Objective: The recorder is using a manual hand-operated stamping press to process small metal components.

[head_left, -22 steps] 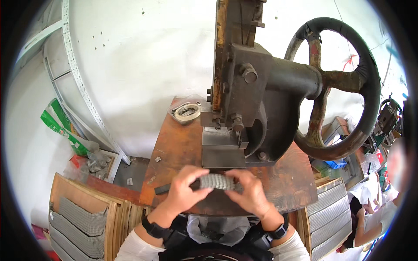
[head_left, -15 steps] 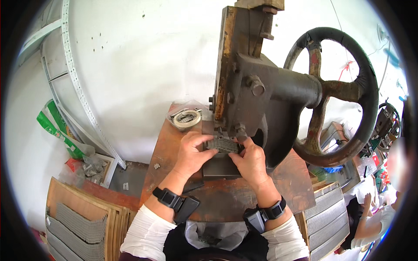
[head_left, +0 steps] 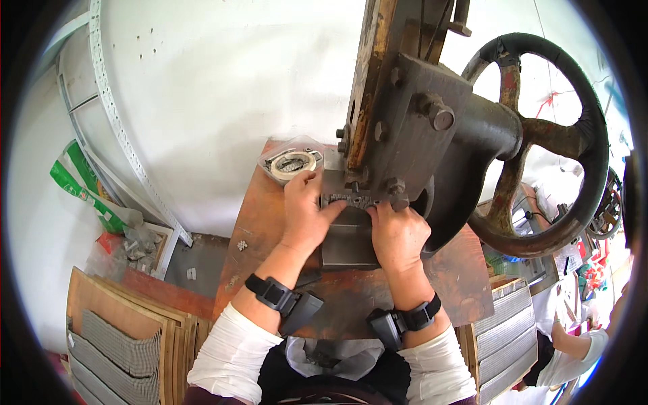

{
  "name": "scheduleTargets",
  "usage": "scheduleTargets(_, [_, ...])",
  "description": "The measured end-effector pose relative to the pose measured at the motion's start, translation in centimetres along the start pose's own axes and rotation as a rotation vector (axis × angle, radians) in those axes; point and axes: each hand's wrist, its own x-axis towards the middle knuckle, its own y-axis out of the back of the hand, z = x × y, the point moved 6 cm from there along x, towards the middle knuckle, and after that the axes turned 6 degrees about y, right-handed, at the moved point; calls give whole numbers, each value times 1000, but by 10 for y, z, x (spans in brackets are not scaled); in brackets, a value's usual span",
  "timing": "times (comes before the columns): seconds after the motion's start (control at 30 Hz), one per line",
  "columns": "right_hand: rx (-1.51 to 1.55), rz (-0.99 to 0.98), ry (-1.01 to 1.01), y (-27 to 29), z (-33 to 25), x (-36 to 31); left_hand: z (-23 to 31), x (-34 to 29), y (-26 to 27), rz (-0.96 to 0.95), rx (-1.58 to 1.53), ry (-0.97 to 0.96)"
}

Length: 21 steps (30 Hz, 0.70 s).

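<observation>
A small grey ribbed metal strip (head_left: 349,200) lies across the tooling of a hand-operated screw press (head_left: 432,121), directly under its ram. My left hand (head_left: 305,212) is closed at the strip's left end, thumb on the near side and forefinger behind. At the opposite end my right hand (head_left: 398,233) pinches it, its fingertips partly hidden below a bolt of the press. The strip shows mostly edge-on, so its ribbed face is largely out of sight. Below both hands is the dark metal press bed (head_left: 347,246).
A clear tray (head_left: 273,165) with a tape roll (head_left: 293,164) stands behind my left hand. Stacked boards with ribbed grey strips (head_left: 115,344) lean at left, and another ribbed stack (head_left: 506,337) at right. The large handwheel (head_left: 587,155) rises at right. A co-worker's arm (head_left: 574,344) shows far right.
The strip has tilted from showing its broad ribbed face to lying nearly edge-on under the ram. Both hands have shifted slightly farther in with it, and my view has moved a little.
</observation>
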Motion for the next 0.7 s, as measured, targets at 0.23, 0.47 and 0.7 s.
scheduleTargets(0.23, [-35, 94, 42, 0, 2, -1, -10, -104, 95, -440, 329, 302])
scheduleTargets(0.47, [-28, 112, 68, -1, 4, -4, -1, -114, 126, -86, 505, 109])
scheduleTargets(0.7, [94, 33, 28, 7, 10, -6, 30, -22, 57, -191, 436, -76])
